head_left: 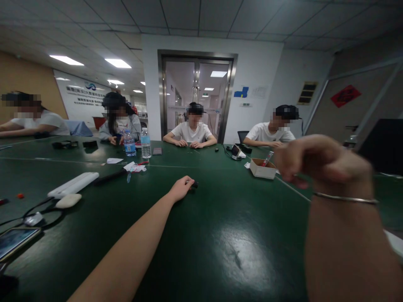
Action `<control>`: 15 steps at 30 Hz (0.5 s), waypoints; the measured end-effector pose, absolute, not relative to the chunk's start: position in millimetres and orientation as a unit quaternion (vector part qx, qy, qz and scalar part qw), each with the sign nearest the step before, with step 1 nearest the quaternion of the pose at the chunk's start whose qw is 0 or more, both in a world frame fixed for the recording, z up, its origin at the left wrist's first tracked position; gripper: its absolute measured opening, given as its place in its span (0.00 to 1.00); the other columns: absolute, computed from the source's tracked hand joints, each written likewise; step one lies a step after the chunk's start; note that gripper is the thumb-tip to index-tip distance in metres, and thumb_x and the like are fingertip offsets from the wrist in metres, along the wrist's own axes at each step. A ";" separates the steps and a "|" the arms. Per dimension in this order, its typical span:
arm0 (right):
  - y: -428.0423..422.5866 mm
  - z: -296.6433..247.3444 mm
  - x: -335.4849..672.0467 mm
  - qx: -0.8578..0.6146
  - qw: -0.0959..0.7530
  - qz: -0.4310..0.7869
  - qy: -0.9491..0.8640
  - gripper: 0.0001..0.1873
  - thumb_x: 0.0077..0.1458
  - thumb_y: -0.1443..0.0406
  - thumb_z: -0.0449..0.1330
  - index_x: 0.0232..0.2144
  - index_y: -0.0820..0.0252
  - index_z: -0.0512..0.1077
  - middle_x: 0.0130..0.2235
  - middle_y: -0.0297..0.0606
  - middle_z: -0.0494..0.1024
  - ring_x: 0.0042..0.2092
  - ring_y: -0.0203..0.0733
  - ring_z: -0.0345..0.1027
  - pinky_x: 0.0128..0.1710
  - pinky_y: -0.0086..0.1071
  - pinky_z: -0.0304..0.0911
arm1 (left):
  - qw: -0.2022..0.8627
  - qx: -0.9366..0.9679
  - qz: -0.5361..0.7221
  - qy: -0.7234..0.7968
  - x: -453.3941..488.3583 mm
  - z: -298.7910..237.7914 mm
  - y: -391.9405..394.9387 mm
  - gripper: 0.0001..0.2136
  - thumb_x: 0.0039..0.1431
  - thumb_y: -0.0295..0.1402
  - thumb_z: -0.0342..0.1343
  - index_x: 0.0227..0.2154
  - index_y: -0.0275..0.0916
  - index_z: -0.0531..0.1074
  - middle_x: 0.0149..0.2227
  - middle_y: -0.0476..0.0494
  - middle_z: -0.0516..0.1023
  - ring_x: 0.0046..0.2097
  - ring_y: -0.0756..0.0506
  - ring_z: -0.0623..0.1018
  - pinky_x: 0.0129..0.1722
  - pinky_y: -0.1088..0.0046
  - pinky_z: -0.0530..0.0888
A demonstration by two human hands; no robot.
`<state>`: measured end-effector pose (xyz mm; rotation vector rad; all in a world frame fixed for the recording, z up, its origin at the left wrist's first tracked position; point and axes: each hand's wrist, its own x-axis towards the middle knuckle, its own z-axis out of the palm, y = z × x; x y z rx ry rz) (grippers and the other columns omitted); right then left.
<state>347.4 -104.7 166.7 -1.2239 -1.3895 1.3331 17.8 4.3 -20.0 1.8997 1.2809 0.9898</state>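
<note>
My left hand (181, 188) is stretched out over the green table (201, 235), its fingers closed on a small black object (195, 184). Only the dark end of that object sticks out past the fingertips, so its kind is unclear. High at the right and close to the camera, my right hand (324, 161) is blurred, its fingers curled downward. Whatever it may hold is hidden. A thin metal bangle (344, 198) circles the right wrist. Beyond that hand stands a small open box (262, 171) with a clear and red item (267, 158) in it.
Two water bottles (146, 144) stand near the far edge, with paper scraps (134, 167) before them. At left lie a long white device (74, 184), a white rounded object (69, 201), cables and a phone (19, 241). Several people sit across the table, one (193, 132) facing me.
</note>
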 end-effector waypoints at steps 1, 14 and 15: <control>-98.8 167.4 329.6 -0.469 0.362 0.539 -0.599 0.23 0.60 0.56 0.42 0.36 0.70 0.70 0.37 0.41 0.73 0.28 0.30 0.70 0.29 0.27 0.64 | 0.320 0.719 0.383 0.484 18.3 -20.6 5.1 0.16 0.54 0.46 0.46 0.35 0.39 0.69 0.27 0.48 0.71 0.30 0.48 0.71 0.31 0.73 0.64; 17.1 32.3 186.9 -0.437 0.271 0.579 -0.633 0.09 0.61 0.66 0.51 0.29 0.66 0.65 0.20 0.34 0.69 0.17 0.31 0.64 0.15 0.20 0.60 | 0.400 0.633 0.501 0.434 26.3 -12.8 17.6 0.08 0.52 0.34 0.54 0.31 0.35 0.63 0.28 0.47 0.72 0.30 0.50 0.73 0.31 0.74 0.68; 17.6 31.8 188.0 -0.429 0.292 0.585 -0.623 0.09 0.60 0.68 0.52 0.29 0.66 0.65 0.19 0.34 0.69 0.18 0.31 0.64 0.15 0.19 0.60 | 0.409 0.627 0.491 0.445 27.1 -10.0 18.5 0.08 0.52 0.34 0.54 0.31 0.35 0.63 0.27 0.47 0.72 0.29 0.51 0.73 0.30 0.74 0.68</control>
